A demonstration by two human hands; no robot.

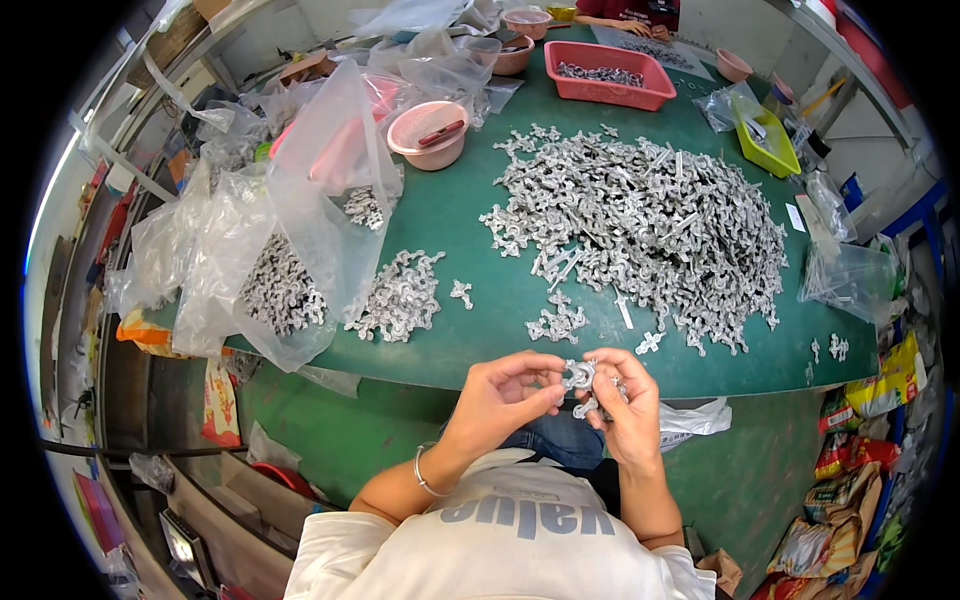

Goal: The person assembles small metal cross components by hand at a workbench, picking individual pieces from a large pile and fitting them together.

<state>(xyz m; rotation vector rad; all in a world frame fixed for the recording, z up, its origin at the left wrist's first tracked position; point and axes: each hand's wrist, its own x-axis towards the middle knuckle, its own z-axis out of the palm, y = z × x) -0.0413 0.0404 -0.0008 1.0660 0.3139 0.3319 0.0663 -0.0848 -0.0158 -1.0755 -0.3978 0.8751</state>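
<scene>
Small grey metal casting pinched between left hand and right hand, both grips closed on it, above near desk edge; parts pile beyond.

Small silvery metal casting, pinched between both hands' fingers, just off table edge.
</scene>
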